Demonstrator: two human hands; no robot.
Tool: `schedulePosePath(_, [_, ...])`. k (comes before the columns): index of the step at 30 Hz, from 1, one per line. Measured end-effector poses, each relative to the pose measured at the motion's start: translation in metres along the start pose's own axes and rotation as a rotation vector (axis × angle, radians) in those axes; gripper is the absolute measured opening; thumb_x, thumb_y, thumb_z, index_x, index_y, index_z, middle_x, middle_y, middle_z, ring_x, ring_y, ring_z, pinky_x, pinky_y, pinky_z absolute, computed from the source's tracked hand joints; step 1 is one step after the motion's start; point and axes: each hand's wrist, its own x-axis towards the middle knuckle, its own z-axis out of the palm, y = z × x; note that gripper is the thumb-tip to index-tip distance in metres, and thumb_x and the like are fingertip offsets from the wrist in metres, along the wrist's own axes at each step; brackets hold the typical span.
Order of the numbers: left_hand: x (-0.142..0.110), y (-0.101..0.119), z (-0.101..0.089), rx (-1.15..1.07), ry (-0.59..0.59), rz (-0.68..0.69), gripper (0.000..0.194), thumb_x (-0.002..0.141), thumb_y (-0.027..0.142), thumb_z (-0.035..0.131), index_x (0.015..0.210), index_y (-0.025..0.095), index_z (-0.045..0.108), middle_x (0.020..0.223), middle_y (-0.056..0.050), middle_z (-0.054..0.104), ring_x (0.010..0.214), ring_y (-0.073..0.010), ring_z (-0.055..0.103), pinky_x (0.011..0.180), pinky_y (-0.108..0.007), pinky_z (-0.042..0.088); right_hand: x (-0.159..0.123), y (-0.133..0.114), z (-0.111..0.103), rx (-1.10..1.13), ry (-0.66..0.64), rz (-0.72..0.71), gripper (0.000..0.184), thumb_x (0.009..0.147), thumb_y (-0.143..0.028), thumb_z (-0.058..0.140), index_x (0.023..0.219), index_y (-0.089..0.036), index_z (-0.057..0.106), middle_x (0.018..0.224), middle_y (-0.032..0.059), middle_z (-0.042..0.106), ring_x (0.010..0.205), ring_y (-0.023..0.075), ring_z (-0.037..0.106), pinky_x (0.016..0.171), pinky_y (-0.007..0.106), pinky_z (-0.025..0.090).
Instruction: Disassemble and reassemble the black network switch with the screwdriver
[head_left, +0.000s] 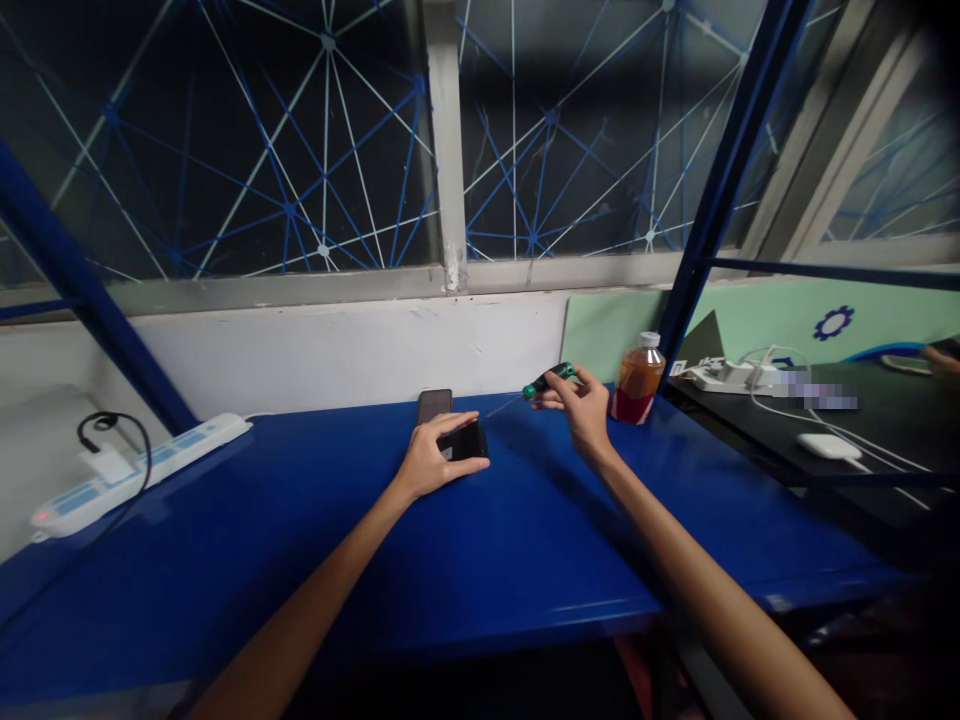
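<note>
1. The bottle (639, 378) bears a red label (630, 406), its print too small to read; a gear emblem (834, 323) marks the green panel (892, 305).
2. The left hand (429, 460) holds a black block (469, 441) at the blue worktop (360, 580), between thumb and fingers.
3. The right hand (583, 408) grasps a green-and-black screwdriver (547, 381), shaft pointing at the block; whether its tip touches, I cannot tell.
4. A dark flat slab (435, 402) lies just beyond the left hand.

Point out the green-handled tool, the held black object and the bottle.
Green-handled tool (535, 388), head view: handle's front end.
Held black object (470, 441), head view: uncovered dark surface.
Bottle (639, 381), head view: its body.
</note>
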Motion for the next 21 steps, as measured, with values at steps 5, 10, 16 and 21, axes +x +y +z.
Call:
schedulePosePath(5, [-0.0001,0.0031,0.0001,-0.007,0.005,0.008,0.058,0.066,0.038,0.079,0.119,0.02,0.063,0.118,-0.011,0.065,0.109,-0.0278,0.06,0.097,-0.043,0.047,-0.0002,0.0031,0.0004,0.002,-0.01,-0.019,0.032,0.072,-0.039,0.073,0.085,-0.018,0.052,0.062,0.001,0.069,0.054,0.0208,0.07,0.053,0.033,0.061])
schedulePosePath(10, [0.0007,0.0053,-0.0012,-0.008,0.01,0.004,0.057,0.067,0.039,0.078,0.119,0.019,0.063,0.118,-0.011,0.065,0.109,-0.0282,0.06,0.097,-0.043,0.047,-0.0005,0.0031,0.0001,-0.019,-0.014,-0.024,0.033,0.072,-0.04,0.072,0.084,-0.018,0.052,0.061,0.0,0.067,0.053,0.0201,0.069,0.053,0.033,0.06])
schedulePosePath(16, [0.0005,0.0054,-0.0006,-0.006,0.005,-0.001,0.057,0.067,0.04,0.078,0.119,0.02,0.063,0.119,-0.011,0.064,0.11,-0.0292,0.059,0.098,-0.046,0.046,-0.0009,0.0012,0.0,-0.068,-0.017,-0.042,0.032,0.073,-0.042,0.071,0.086,-0.019,0.052,0.063,-0.0001,0.067,0.055,0.0197,0.069,0.055,0.035,0.061])
schedulePosePath(21, [-0.0002,0.0052,-0.0007,0.002,-0.003,-0.006,0.057,0.067,0.04,0.078,0.119,0.02,0.063,0.12,-0.011,0.064,0.111,-0.0291,0.059,0.098,-0.044,0.046,-0.0014,-0.0022,-0.0014,-0.055,-0.065,-0.081,0.028,0.075,-0.039,0.07,0.086,-0.019,0.053,0.065,-0.0002,0.066,0.057,0.0193,0.069,0.055,0.035,0.061])
